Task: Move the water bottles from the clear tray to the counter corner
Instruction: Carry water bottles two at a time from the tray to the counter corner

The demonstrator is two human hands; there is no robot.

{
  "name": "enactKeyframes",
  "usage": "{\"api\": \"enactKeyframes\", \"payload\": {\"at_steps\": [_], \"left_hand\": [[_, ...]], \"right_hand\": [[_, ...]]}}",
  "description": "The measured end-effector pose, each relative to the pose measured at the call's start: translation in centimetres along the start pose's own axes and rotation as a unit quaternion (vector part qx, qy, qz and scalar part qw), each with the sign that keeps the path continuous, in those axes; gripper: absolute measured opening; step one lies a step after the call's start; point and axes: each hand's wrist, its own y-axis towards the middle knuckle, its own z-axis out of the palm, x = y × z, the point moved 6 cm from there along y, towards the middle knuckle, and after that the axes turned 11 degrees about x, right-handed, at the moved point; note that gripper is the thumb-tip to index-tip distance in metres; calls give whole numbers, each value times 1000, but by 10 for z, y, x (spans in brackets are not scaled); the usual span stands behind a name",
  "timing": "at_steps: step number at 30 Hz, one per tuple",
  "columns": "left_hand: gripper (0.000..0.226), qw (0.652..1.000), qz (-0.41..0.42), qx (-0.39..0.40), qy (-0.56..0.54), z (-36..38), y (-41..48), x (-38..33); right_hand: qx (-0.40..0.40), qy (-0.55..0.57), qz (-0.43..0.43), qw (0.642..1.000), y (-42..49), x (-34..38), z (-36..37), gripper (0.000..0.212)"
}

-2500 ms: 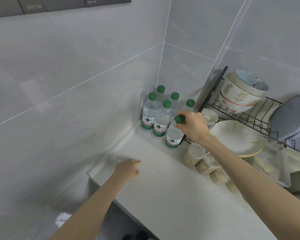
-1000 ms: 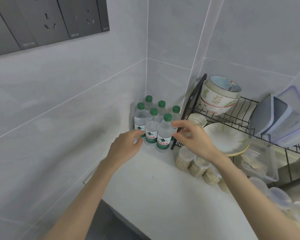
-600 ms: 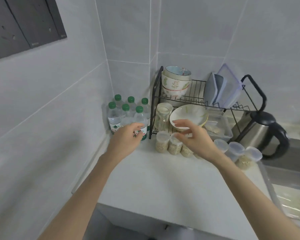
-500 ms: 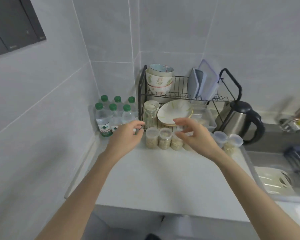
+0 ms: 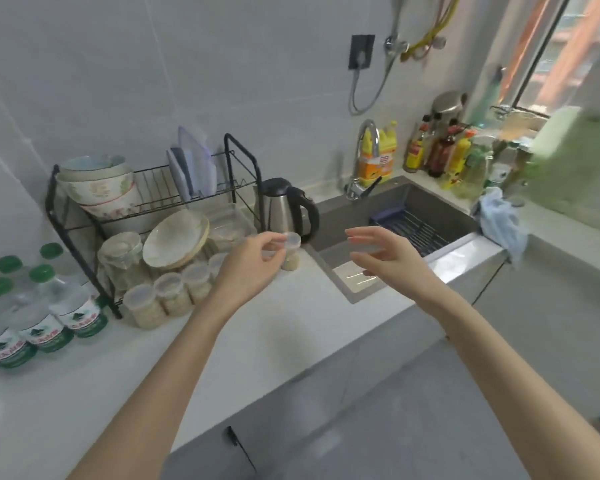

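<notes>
Swings right, away from corner toward sink, since earlier frames; both hands now clear of bottle cluster. Left hand (image 5: 253, 271) mid-air over counter (image 5: 291, 327), fingers loosely curled, gripping nothing. Right hand (image 5: 392, 258) mid-air near front of sink (image 5: 361, 209), fingers relaxed, empty. Six green-capped water bottles (image 5: 39, 320) upright at far left, clustered in counter corner, just beside grain jars (image 5: 168, 299) and dish rack (image 5: 153, 194). No clear tray in view. Judged: transfer likely complete, nothing left to carry.

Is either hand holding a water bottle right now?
No, the left hand and right hand hover apart from the water bottles, which stand grouped left of the dish rack.
</notes>
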Motion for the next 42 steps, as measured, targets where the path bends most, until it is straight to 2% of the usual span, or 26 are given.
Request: {"api": "enactKeyframes", "payload": {"at_steps": [4, 10, 19, 31, 42], "left_hand": [[26, 997, 54, 52, 2, 61, 34, -62], [28, 978, 134, 161, 1, 195, 74, -181], [31, 925, 234, 298, 9, 390, 95, -352], [29, 861, 333, 386, 9, 578, 110, -524], [30, 787, 406, 464, -5, 764, 130, -700]], "right_hand": [[-68, -6, 42, 997, -50, -35, -69, 34], [-180, -21, 102, 978, -155, -95, -190, 33], [-260, -62, 192, 944, -306, -169, -342, 33], [-417, -38, 264, 869, -450, -241, -487, 35], [-511, -47, 324, 795, -559, -315, -640, 37]]}}
